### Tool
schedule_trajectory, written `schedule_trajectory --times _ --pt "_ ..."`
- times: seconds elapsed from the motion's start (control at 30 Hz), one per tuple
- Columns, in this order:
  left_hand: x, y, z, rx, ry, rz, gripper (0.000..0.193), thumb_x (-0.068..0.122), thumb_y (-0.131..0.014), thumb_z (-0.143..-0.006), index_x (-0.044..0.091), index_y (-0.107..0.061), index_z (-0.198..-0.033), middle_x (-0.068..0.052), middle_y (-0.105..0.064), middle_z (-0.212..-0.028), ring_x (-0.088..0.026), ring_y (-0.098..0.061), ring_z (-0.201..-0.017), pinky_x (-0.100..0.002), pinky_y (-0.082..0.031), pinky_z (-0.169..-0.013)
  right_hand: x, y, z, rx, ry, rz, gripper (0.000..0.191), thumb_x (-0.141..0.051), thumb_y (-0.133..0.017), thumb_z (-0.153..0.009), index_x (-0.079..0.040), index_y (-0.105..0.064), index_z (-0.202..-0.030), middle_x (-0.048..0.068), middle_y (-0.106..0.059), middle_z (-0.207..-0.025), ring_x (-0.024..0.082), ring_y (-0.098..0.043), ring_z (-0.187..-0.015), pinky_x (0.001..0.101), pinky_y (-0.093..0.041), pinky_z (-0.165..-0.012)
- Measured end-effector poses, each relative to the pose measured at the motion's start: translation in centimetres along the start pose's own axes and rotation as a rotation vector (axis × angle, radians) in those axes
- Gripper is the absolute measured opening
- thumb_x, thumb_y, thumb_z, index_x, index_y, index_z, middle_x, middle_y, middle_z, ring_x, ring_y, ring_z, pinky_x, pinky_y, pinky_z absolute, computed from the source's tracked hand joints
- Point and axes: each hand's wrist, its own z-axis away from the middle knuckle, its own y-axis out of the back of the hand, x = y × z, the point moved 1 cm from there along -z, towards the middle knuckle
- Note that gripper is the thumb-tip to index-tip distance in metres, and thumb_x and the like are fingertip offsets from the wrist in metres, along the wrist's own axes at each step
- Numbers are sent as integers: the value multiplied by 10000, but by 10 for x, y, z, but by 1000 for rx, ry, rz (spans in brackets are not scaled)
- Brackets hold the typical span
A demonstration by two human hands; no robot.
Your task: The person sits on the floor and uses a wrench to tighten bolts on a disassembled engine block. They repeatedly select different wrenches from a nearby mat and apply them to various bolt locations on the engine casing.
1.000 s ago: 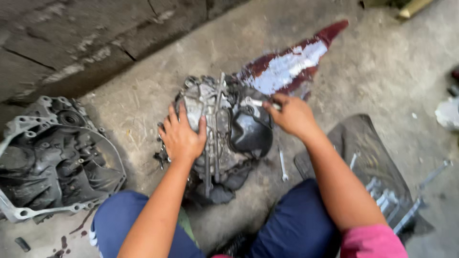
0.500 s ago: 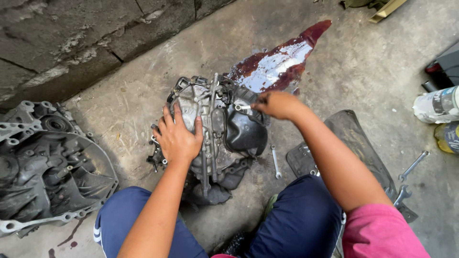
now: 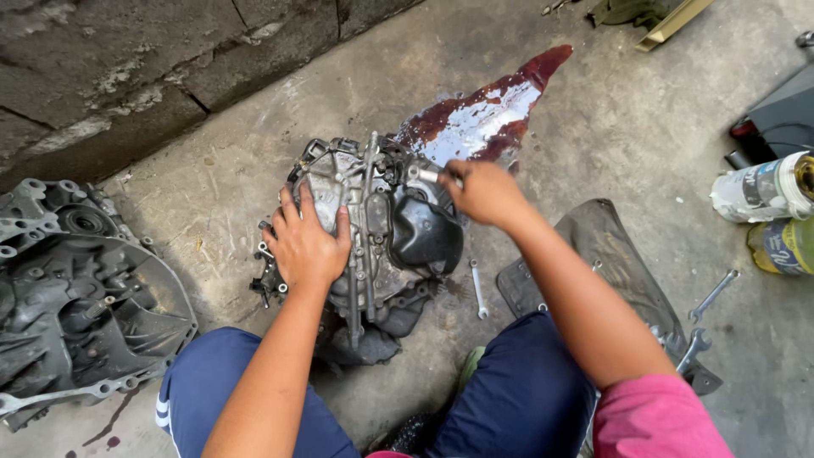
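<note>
Gearbox casing (image 3: 373, 229) under my hands: cast metal, dull grey, grimy, rough-ribbed; its black cover (image 3: 424, 233) looks smoother, slightly shiny. Second housing (image 3: 76, 288): same matt cast metal, oily. Floor (image 3: 254, 127): rough concrete, matt. Red fluid pool (image 3: 483, 119): glossy, mirror-wet. Wrench (image 3: 477, 288): bright bare steel. Mat (image 3: 610, 254): dull dark rubber, as far as I can tell.

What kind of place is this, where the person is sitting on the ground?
Probably a car repair yard or small workshop. On the concrete floor sit a greasy gearbox and a second metal casing. A red oil spill spreads beside it, and wrenches lie nearby.
</note>
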Motion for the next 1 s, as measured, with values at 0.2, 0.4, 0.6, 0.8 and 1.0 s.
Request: schedule_trajectory --times 0.2,0.4,0.6,0.8,1.0 --pt "3 -1 4 -11 4 -6 795 573 -541 -946 73 -403 -1549 -245 -358 -1589 -464 -440 -1330 -640 -240 -1131 12 -15 12 -202 -45 -101 420 -487 -570 -955 -127 -749 -1075 190 -741 -991 396 -693 -954 493 -534 -838" --pt "6 0 5 10 11 -14 787 576 -538 -942 86 -412 -1543 -228 -364 -1596 -451 -453 -1324 -636 -262 -1115 14 -19 -6 -366 -79 -39 456 -539 -551 -929 -188 -768 -1123 137 -764 -1008 337 -723 -961 457 -545 -867" --pt "9 5 6 17 12 -17 785 582 -540 -937 87 -427 -1536 -217 -374 -1592 -439 -455 -1327 -633 -278 -1115 22 -8 -42 -310 -12 176 560 -650 -634 -860 -214 -743 -1195 118 -732 -1113 339 -666 -1044 473 -516 -883" --pt "11 15 4 21 31 -26 790 592 -543 -913 104 -429 -1524 -199 -370 -1587 -425 -454 -1331 -623 -280 -1115 4 12 -66 -2 344 331 547 -573 -736 -765 -148 -770 -1107 72 -688 -1209 331 -546 -1157 518 -428 -932" --pt "9 16 10 -6 38 -10 798 594 -540 -917 112 -413 -1540 -187 -354 -1598 -421 -454 -1326 -624 -271 -1132 30 8 -11 286 -94 -58 450 -538 -666 -944 -112 -763 -1054 129 -758 -984 384 -620 -1048 500 -497 -894"
